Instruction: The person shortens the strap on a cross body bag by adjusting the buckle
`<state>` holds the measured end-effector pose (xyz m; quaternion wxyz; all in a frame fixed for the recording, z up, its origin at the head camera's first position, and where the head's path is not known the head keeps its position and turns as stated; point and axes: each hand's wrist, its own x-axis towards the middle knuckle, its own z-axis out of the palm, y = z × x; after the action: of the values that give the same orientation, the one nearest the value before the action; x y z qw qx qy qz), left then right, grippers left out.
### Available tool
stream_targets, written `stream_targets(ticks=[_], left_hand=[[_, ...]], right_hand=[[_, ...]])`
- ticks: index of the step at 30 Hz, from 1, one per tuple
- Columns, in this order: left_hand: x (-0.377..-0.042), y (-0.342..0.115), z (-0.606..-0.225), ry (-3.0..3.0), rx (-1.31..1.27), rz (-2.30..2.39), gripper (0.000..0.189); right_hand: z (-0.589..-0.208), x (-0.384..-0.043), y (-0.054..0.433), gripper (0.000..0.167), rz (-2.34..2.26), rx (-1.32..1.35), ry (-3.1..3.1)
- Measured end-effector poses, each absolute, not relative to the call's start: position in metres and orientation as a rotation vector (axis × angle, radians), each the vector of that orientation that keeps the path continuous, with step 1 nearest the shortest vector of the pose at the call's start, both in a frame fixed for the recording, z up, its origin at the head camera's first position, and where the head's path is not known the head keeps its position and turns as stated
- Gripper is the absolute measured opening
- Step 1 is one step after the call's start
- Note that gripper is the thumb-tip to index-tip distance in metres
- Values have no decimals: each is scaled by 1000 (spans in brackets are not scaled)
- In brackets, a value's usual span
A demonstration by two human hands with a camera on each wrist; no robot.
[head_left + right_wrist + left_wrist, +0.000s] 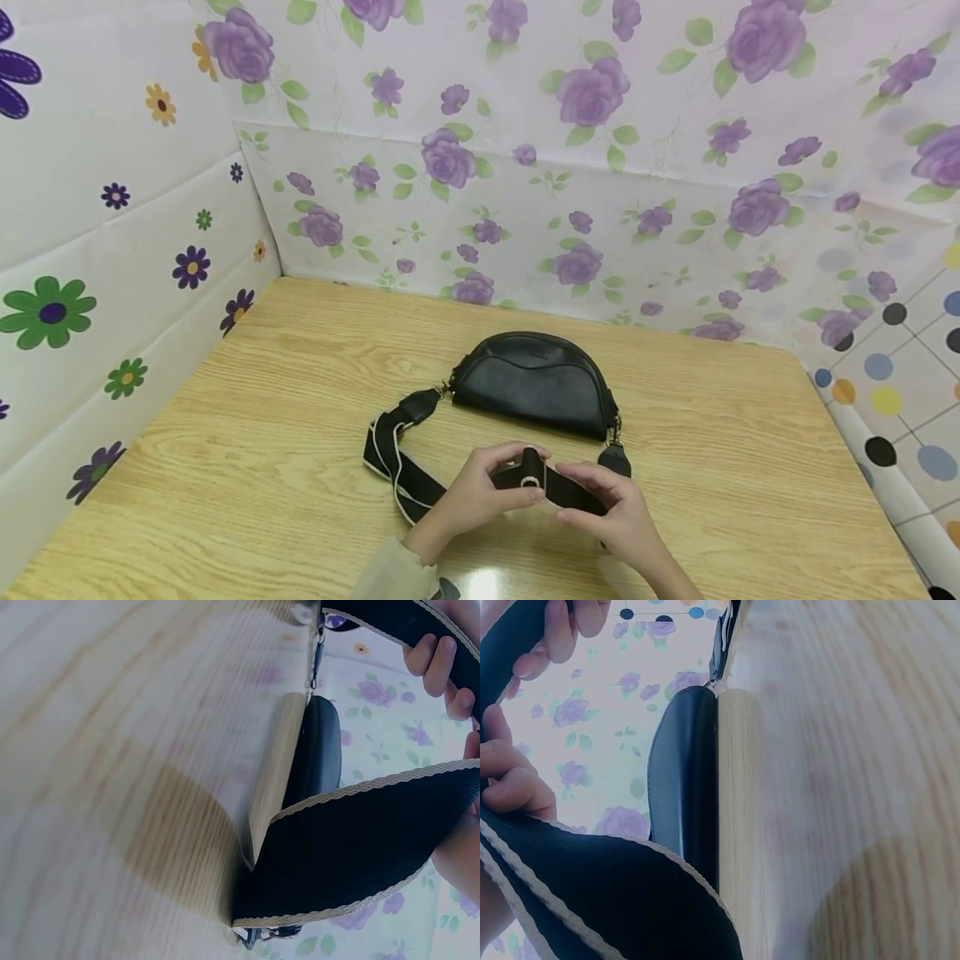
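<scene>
A black half-moon handbag (532,383) lies on the wooden table, its wavy-edged flap facing up. Clipped to both its ends is a wide black shoulder strap (408,475) with pale edging. My left hand (480,492) pinches this strap between thumb and fingers, beside a thin metal slider buckle (545,477) where the webbing folds into a small loop. Just right of the buckle, my right hand (615,508) holds the strap between thumb and fingers. Both hands are raised off the table; in the right wrist view, a broad stretch of strap (360,847) hangs from them.
The wooden table (247,433) extends around the bag. Flower-printed cloth (510,192) rises behind it, another flowered sheet (112,250) stands at the left, and a dotted one (892,400) at the right. Metal clips join the strap's leather end tabs (418,407) to the bag.
</scene>
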<state>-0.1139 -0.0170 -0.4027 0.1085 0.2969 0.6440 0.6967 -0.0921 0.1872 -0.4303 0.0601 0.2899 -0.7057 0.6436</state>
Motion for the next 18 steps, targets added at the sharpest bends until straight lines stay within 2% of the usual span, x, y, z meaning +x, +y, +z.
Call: stream_targets(ticks=[18], left_hand=[[-114, -16, -406, 1838, 862, 2099, 36]], right_hand=[[-428, -93, 182, 38, 1975, 787, -2108]])
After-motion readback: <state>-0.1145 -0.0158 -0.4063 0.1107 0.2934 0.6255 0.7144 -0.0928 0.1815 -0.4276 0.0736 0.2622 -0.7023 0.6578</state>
